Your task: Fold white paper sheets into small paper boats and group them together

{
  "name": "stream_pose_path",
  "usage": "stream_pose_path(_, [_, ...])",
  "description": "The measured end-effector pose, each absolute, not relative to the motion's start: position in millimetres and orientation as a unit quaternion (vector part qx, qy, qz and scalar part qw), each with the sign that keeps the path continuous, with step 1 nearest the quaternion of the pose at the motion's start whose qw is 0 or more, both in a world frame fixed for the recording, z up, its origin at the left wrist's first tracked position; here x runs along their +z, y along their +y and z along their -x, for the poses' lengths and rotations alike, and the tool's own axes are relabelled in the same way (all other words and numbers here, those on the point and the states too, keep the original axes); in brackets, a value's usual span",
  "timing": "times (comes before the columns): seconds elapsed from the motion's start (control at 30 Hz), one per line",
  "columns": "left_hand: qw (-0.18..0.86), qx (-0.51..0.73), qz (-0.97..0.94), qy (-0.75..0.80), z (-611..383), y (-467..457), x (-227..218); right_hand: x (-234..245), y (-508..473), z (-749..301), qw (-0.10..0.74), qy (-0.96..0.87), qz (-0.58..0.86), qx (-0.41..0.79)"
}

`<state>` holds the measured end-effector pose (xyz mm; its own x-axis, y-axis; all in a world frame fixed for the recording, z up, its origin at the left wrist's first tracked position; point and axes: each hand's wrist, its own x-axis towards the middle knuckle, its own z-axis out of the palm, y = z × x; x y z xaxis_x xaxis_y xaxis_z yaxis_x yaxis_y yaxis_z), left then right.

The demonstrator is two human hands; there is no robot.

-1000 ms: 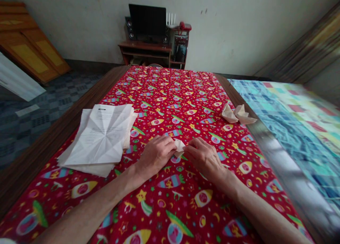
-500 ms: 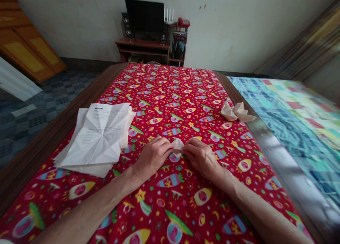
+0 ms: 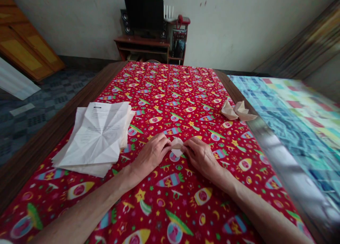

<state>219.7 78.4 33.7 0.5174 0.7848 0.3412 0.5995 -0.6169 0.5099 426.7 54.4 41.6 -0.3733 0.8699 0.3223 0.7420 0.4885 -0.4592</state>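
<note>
A small folded piece of white paper point(image 3: 177, 147) lies between my two hands over the middle of the red patterned cloth point(image 3: 170, 98). My left hand point(image 3: 156, 148) pinches its left side, fingers closed. On its right side the fingers of my right hand point(image 3: 200, 153) are closed too. The fingertips partly cover the paper's side corners. To the left rests a pile of creased sheets point(image 3: 95, 134), the top one printed and marked with star-like folds. Folded paper shapes point(image 3: 244, 111) with pointed tips stand near the table's right edge.
Brown wood point(image 3: 87, 102) borders the cloth along the table's left edge. Against the far wall a desk point(image 3: 143, 42) carries a monitor point(image 3: 144, 13), speakers and a red telephone point(image 3: 183, 20). A bed with a checked cover point(image 3: 278, 112) adjoins the right side.
The folded paper's near part now shows as a lower pointed flap, where it looked flatter before. Both hands have barely shifted. The whole view has tilted slightly.
</note>
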Motion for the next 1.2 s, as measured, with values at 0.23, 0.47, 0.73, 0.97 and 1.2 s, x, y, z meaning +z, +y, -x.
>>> stream_pose_path(0.23, [0.138,0.284,-0.877,0.363,-214,78,29,39,50,-431,0.259,-0.859,0.439,0.055])
stream_pose_path(0.47, [0.104,0.194,-0.915,0.337,-211,73,40,38,47,-436,0.236,-0.863,0.445,0.033])
stream_pose_path(0.73, [0.128,0.248,-0.898,0.341,-216,79,31,42,49,-435,0.251,-0.849,0.453,0.101])
stream_pose_path(0.97, [0.18,0.301,-0.85,0.392,-220,81,32,44,52,-433,0.298,-0.799,0.486,0.191])
stream_pose_path(1.2, [0.193,0.293,-0.834,0.427,-222,84,32,48,55,-428,0.256,-0.804,0.513,0.156])
